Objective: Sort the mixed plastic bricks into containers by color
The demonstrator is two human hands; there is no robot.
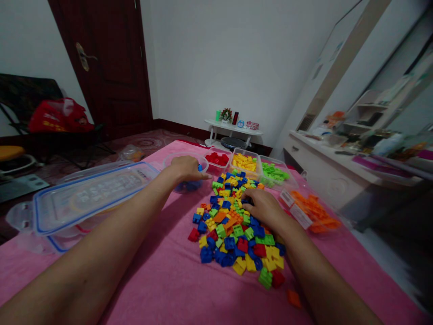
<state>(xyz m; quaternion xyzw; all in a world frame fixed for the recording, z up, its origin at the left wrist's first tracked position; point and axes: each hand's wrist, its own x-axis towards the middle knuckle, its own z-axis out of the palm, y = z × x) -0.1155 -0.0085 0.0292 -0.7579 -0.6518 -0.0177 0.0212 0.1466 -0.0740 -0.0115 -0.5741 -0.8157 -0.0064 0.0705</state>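
While your left hand [187, 169] curls over the bowl [168, 159], your right hand [265, 208] bends its fingers into the blocks [233, 234]; whether either holds anything is unclear.

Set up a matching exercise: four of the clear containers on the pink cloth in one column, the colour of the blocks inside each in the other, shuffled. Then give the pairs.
Containers
1. round bowl under the left hand
2. first box right of that bowl
3. third box in the same row
4. labelled box beside the right hand

Colours
A. orange
B. red
C. blue
D. green

Pairs: 1-C, 2-B, 3-D, 4-A.
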